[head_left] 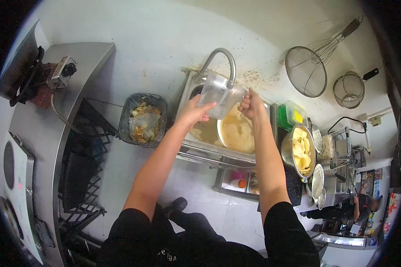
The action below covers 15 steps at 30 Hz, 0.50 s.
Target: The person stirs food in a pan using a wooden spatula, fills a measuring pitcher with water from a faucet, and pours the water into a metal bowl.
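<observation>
A clear plastic pitcher (222, 97) is tilted over the sink (189, 141), beneath the curved metal faucet (229, 58). My left hand (194, 111) grips its left side, thumb across the wall. On the other side my right hand (252, 105) is closed at the pitcher's edge, seemingly on its handle, which my fingers mostly hide. Below both hands, a white-rimmed bowl (222, 136) of cloudy yellowish water with foam sits in the sink. More murky water surrounds the bowl. Whether water is running from the faucet I cannot tell.
A lined bin (125, 116) of peelings stands left of the sink. To the right are a metal bowl (286, 153) of sliced potatoes and a green container (282, 115). Strainers (305, 71) and a whisk (327, 48) hang on the wall. Another person (361, 207) stands far right.
</observation>
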Available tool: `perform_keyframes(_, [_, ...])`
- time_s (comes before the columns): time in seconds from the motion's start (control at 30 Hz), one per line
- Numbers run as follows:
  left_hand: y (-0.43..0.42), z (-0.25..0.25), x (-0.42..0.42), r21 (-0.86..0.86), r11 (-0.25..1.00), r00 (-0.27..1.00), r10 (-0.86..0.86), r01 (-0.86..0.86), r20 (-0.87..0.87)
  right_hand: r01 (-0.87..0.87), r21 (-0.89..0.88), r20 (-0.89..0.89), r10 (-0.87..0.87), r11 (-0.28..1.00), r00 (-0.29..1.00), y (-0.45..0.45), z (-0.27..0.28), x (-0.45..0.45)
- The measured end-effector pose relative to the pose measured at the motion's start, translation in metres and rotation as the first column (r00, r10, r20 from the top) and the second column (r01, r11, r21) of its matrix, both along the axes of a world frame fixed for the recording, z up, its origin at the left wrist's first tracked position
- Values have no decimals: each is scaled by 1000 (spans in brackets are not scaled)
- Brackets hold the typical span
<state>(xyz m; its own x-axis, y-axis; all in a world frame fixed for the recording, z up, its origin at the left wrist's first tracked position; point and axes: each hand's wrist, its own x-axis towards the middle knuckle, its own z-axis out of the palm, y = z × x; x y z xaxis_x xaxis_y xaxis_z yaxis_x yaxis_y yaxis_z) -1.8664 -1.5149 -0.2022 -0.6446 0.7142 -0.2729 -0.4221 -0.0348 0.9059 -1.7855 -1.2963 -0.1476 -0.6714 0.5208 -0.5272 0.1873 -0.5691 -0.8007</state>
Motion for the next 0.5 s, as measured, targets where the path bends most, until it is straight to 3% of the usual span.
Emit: perform_keyframes(0.5, [-2, 0, 5, -58, 998, 1000, -2, 0, -29, 49, -26, -8, -49, 998, 999, 1, -12, 4])
